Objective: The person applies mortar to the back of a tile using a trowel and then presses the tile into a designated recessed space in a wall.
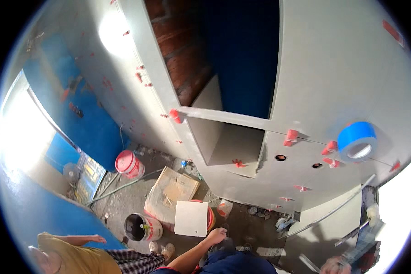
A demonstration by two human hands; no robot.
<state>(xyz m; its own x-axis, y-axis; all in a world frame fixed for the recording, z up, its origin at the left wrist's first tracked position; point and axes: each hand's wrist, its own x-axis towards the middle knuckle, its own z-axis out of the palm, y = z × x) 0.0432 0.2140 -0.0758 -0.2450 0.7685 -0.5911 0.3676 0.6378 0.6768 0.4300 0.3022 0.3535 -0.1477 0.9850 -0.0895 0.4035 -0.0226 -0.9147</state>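
Observation:
My left hand [217, 235] is curled closed beside a cream square tile [190, 218] that lies on a bucket with a red rim; whether it grips anything is unclear. My right hand [335, 266] is smeared by motion at the lower right, near long grey tools or bars [358, 253]; its fingers cannot be made out. Ahead, a large tiled wall [333, 73] with red levelling clips [291, 137] surrounds a tall opening [239, 59] and a tiled niche [237, 144]. A blue tape roll [357, 132] hangs on that wall.
A person in a yellow shirt [77, 260] stands at lower left. The floor holds a red-white bucket [128, 164], a dark-mouthed bucket [148, 228], cardboard [164, 192], a hose [123, 185] and rubble [253, 210]. A pale board [326, 205] and pipe [317, 221] lean right; a fan [71, 172] stands left.

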